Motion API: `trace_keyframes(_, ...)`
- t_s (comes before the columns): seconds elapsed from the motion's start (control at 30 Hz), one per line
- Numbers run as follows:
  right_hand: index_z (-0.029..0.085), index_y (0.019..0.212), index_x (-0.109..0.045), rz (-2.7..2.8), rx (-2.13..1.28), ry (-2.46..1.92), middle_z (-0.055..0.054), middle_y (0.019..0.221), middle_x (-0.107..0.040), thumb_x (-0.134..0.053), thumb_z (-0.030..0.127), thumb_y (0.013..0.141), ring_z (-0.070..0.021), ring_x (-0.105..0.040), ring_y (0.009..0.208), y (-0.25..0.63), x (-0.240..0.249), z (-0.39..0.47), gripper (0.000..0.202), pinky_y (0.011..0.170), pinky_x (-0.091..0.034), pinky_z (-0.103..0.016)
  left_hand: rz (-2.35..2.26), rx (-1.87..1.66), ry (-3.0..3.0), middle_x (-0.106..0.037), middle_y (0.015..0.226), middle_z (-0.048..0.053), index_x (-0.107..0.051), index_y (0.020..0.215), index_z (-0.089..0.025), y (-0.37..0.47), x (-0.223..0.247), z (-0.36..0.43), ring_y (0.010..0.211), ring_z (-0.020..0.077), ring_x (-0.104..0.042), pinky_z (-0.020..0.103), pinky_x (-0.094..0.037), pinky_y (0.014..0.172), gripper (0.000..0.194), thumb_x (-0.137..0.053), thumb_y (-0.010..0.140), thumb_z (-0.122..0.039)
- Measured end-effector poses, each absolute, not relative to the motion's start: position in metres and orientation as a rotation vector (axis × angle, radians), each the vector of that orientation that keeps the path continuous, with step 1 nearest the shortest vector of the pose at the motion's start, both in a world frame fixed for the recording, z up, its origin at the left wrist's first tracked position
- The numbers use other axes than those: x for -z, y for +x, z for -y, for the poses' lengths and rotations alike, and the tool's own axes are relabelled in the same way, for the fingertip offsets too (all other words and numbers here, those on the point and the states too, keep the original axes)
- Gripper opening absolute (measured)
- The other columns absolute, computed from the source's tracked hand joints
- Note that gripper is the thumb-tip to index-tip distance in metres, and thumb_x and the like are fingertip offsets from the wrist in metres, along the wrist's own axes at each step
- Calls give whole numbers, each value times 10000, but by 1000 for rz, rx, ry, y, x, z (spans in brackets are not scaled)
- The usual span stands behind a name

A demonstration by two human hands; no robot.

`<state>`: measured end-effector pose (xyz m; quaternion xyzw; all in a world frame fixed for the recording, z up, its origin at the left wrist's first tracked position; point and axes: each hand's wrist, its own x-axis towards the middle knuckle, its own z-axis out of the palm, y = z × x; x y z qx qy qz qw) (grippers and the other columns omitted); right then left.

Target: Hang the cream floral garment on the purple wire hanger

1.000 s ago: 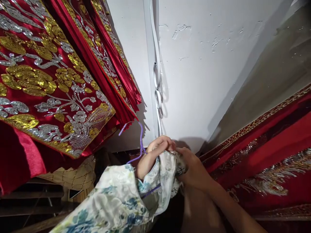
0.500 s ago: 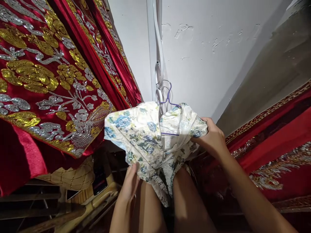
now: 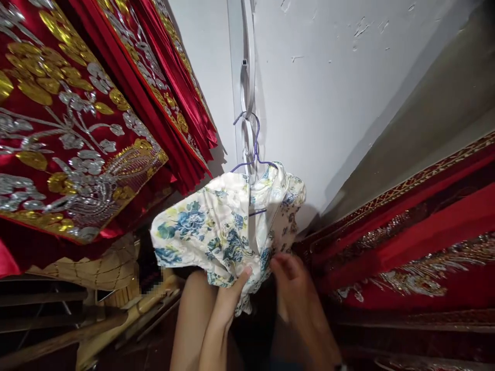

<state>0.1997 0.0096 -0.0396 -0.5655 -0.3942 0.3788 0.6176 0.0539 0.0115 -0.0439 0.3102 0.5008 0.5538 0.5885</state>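
Note:
A white floral top (image 3: 193, 221) with blue flowers and short sleeves hangs on a purple wire hanger (image 3: 257, 149). The hanger's hook is up at a curled white metal bracket (image 3: 247, 93). Low on the front of the top, my left hand (image 3: 234, 288) grips the fabric, thumb showing on the outside and the other fingers hidden behind the cloth. My right hand (image 3: 292, 275) is closed at the lower right edge of the top, thumb and fingers pinched together at the cloth.
Red embroidered cloth (image 3: 69, 118) with gold and silver flowers hangs on the left. More red beaded fabric (image 3: 417, 247) lies along the right. A wooden chair (image 3: 96, 330) with a quilted beige bag (image 3: 112, 268) stands lower left. Behind is a white wall (image 3: 309, 103).
My right hand has left the right sleeve and come down and inward to the top's lower edge. My left hand has shifted right along the front. The hanger's hook shows more fully.

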Motion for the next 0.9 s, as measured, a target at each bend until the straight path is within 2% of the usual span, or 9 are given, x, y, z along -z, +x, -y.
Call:
trace_keyframes(0.13, 201, 960, -675, 869, -1006, -1261, -25, 811, -646, -769, 402, 804, -188, -637, 732, 169, 51, 3, 272, 675, -540, -287, -1268, -1226, 840, -683, 1352, 121, -583, 1418, -242, 44, 40, -7, 1418, 340, -500, 522, -318, 1231, 753, -863, 740, -414)
trace_keyframes(0.27, 198, 881, -716, 981, -961, -1267, -35, 805, -677, -735, 359, 824, -201, -645, 763, 179, 36, -10, 171, 700, -535, -292, -1312, -1163, 785, -703, 1306, 144, -604, 1381, -207, 41, 33, -5, 1392, 354, -527, 530, -340, 1209, 728, -861, 739, -433)
trace_keyframes(0.4, 189, 835, -719, 994, -982, -1304, -44, 784, -689, -698, 396, 850, -208, -636, 747, 186, 33, -13, 208, 689, -523, -300, -1290, -1216, 826, -711, 1294, 112, -637, 1334, -234, 53, 27, -4, 1416, 329, -505, 508, -302, 1235, 667, -864, 730, -406)
trace_keyframes(0.5, 192, 809, -677, 952, -1010, -1309, -10, 723, -620, -676, 419, 862, -171, -566, 679, 184, 36, -7, 233, 629, -472, -269, -1285, -1207, 841, -710, 1291, 108, -634, 1328, -220, 58, 29, -3, 1428, 319, -488, 494, -277, 1247, 670, -858, 727, -415)
trace_keyframes(0.63, 206, 717, -568, 942, -1196, -1196, 53, 592, -431, -632, 441, 871, -115, -378, 541, 183, 32, -4, 288, 513, -343, -242, -1374, -1195, 851, -673, 1337, 127, -606, 1333, -209, 50, 41, -4, 1430, 328, -480, 498, -274, 1244, 695, -848, 728, -451)
trace_keyframes(0.73, 207, 687, -541, 899, -1293, -1175, 68, 541, -375, -639, 462, 856, -101, -308, 505, 184, 22, -4, 322, 483, -269, -241, -1544, -1353, 859, -639, 1364, 143, -577, 1318, -198, 44, 47, -6, 1395, 341, -511, 497, -355, 1198, 664, -814, 764, -476)
trace_keyframes(0.9, 198, 642, -537, 851, -1266, -1232, 76, 536, -331, -699, 460, 786, -89, -262, 505, 185, 17, -1, 340, 477, -206, -241, -1902, -1952, 1010, -515, 1413, 116, -459, 1350, -258, 50, 44, 3, 1308, 276, -524, 433, -433, 1111, 595, -753, 850, -392)
